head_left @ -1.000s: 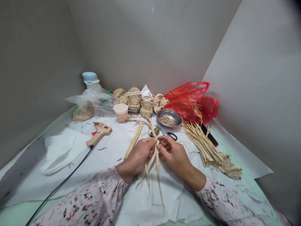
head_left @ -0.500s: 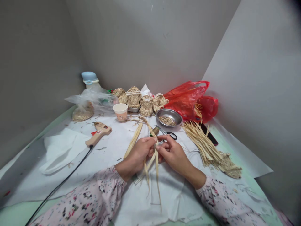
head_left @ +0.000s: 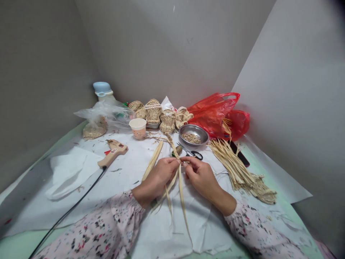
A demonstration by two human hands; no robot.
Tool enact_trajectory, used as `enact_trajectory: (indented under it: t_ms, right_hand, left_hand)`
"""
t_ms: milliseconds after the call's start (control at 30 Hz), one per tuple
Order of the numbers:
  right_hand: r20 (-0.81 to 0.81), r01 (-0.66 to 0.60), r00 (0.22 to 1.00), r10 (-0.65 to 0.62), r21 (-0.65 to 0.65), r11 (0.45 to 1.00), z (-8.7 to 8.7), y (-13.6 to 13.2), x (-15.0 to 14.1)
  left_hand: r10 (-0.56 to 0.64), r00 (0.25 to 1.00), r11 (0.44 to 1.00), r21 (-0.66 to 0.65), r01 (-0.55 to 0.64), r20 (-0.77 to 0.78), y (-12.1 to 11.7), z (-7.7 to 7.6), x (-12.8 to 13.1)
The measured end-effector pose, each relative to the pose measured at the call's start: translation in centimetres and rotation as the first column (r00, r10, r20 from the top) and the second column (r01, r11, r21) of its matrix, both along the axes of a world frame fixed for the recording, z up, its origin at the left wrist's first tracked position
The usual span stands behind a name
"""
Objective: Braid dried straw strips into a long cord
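A pale golden straw braid (head_left: 171, 144), plump and tightly plaited at the top, loosens into long flat strands (head_left: 182, 201) at its near end. It lies at the middle of a white-covered table, running away from the person's hands, with the strands trailing toward the person below them. The left hand (head_left: 163, 173) is closed, its thumb and fingers pinching the braid where the plaiting stops. The right hand (head_left: 198, 174) is curled, its index fingertip meeting the left thumb there; whether it grips a strand cannot be told.

Beyond the hands, a steel bowl (head_left: 198, 130) holds short straw-coloured pieces (head_left: 192, 138). A paper cup (head_left: 139, 133) stands to its left, its bottom hidden. A red plastic bag (head_left: 208, 114) has straw strips (head_left: 227, 126) showing at its side. A clear plastic bag (head_left: 114, 114) partly covers a woven piece (head_left: 94, 131).
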State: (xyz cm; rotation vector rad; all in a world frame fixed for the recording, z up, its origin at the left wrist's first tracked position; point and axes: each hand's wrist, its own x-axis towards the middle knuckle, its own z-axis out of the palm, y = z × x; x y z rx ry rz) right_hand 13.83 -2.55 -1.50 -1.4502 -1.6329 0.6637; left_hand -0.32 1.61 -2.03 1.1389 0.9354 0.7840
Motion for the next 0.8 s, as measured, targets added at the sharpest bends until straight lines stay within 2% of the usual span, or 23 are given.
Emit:
enact_trajectory:
  t_ms: [100,200,267,333,467,567,800]
  right_hand:
    - [0.105,0.053,0.992,-0.067,0.137,0.989,0.3,0.0,0.2]
    - [0.098,0.124,0.982,-0.158,0.287,0.95,0.5,0.2,0.7]
    - [0.098,0.101,0.985,-0.141,0.328,0.939,0.6,0.5,1.0]
    - [0.124,0.019,0.991,-0.058,0.299,0.954,0.6,0.8,1.2]
    - [0.16,-0.153,0.978,0.133,0.124,0.98,0.5,0.9,1.2]
    - [0.162,-0.184,0.972,0.17,0.078,0.98,0.5,0.8,1.1]
    - [0.067,-0.261,0.963,0.259,0.011,0.965,0.6,1.1,1.5]
  left_hand:
    - [-0.018,1.0,1.0,0.012,0.018,-0.005,0.0,-0.2,0.0]
    - [-0.054,0.999,0.999,-0.003,0.054,-0.002,0.1,-0.4,0.0]
    - [-0.068,0.998,0.998,-0.017,0.068,-0.01,0.0,-0.3,0.0]
    - [-0.075,0.997,0.997,-0.013,0.075,-0.026,0.0,-0.1,0.0]
    - [-0.126,0.992,0.992,0.006,0.126,-0.012,-0.2,0.6,0.1]
    - [-0.163,0.987,0.986,0.019,0.163,0.006,-0.3,0.9,0.1]
    - [-0.156,0.983,0.985,0.063,0.163,-0.099,0.3,0.1,-0.2]
